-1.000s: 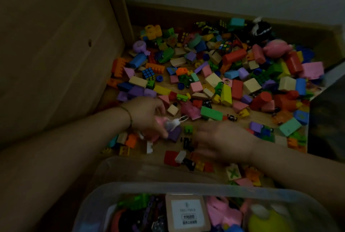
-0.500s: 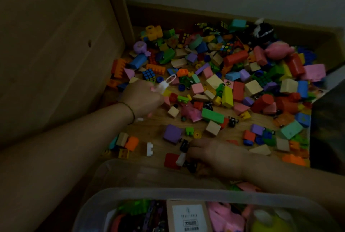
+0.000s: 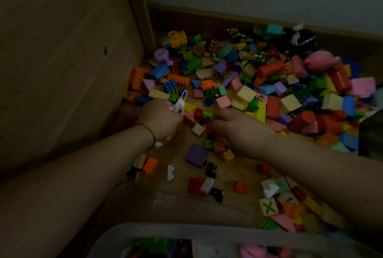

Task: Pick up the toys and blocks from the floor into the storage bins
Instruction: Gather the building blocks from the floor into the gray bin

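Note:
A heap of coloured blocks and toys (image 3: 267, 83) covers the wooden floor in the corner. My left hand (image 3: 158, 118) grips a small white and pink toy (image 3: 180, 104) whose white loop sticks up above my knuckles. My right hand (image 3: 238, 129) lies palm down at the near edge of the heap, its fingers over small green, orange and yellow bricks (image 3: 219, 147); whether they grip anything is hidden. A clear storage bin (image 3: 157, 230) with toys inside stands at the bottom of the view, below both arms. A purple block (image 3: 195, 155) lies between the hands and the bin.
A wooden panel (image 3: 68, 54) rises on the left and a skirting board (image 3: 228, 17) runs along the back wall. A dark box (image 3: 371, 135) stands at the right edge. Loose bricks, a red block (image 3: 194, 186) and a tile with a green cross (image 3: 269, 207) lie near the bin.
My right hand has moved up from the floor near the bin to the edge of the heap. My left hand stays put, still holding the white and pink toy.

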